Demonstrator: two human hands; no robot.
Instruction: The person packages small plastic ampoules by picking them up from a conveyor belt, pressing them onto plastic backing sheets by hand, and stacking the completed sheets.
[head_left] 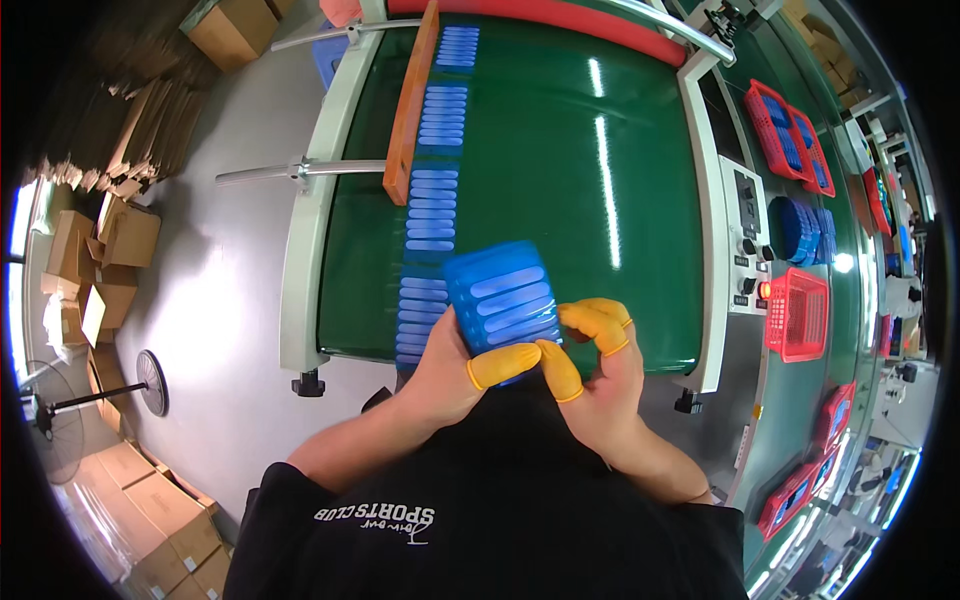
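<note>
A blue ribbed plastic case (505, 285) with long lighter-blue raised bars is held tilted over the near end of a green conveyor belt (540, 190). My left hand (450, 375) grips its left side, the thumb in a yellow finger cot lying along the near edge. With yellow-cotted thumb and fingers, my right hand (605, 375) closes on the near right corner; the exact contact is partly hidden. Beside the case, a row of similar blue ribbed pieces (432, 210) runs away along the belt's left side.
An orange-brown guide board (411, 110) on metal rods borders the row. Right of the belt stand a control box (745, 240) with knobs, red baskets (797, 315) and a stack of round blue pieces (795, 230). Cardboard boxes (130, 230) and a fan (50, 420) are at left.
</note>
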